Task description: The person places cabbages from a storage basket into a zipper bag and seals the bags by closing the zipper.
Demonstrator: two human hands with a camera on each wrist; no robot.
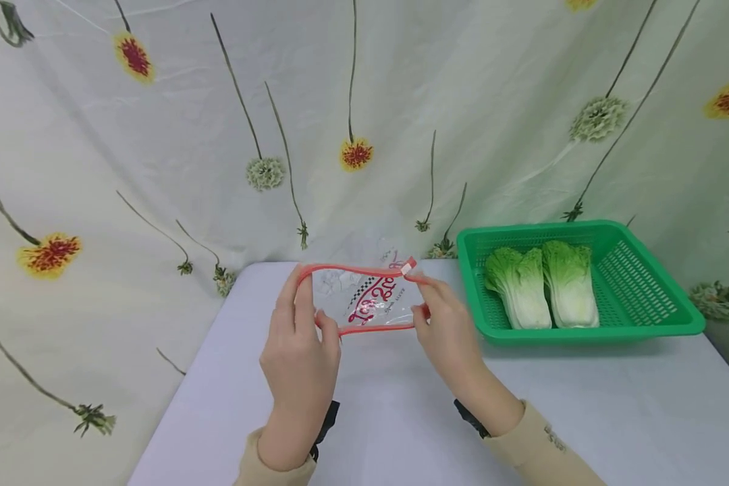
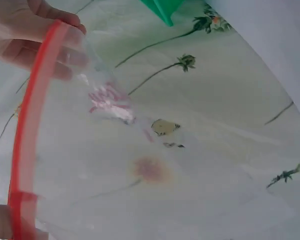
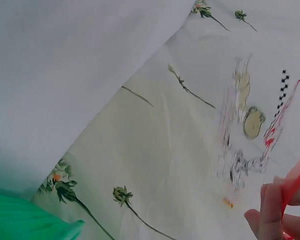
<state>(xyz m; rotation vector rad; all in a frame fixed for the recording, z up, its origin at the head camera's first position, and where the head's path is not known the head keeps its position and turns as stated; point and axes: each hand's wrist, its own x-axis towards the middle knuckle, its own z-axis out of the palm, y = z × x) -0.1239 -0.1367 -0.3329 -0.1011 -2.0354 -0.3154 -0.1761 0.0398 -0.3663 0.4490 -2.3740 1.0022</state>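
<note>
A clear plastic zip bag with a red zip edge and red printed lettering is held up over the table, its mouth spread wide. My left hand grips the mouth's left side, with fingers along the far edge and the thumb at the near edge. On the other side my right hand pinches the rim by the white-and-red slider. The left wrist view shows the red zip strip running between the hands, and the transparent bag body hangs beyond it. Printed figures on the bag show in the right wrist view.
A green plastic basket stands at the right of the white table. Two napa cabbages, one left and one right, lie in it. A flower-printed cloth hangs behind the table.
</note>
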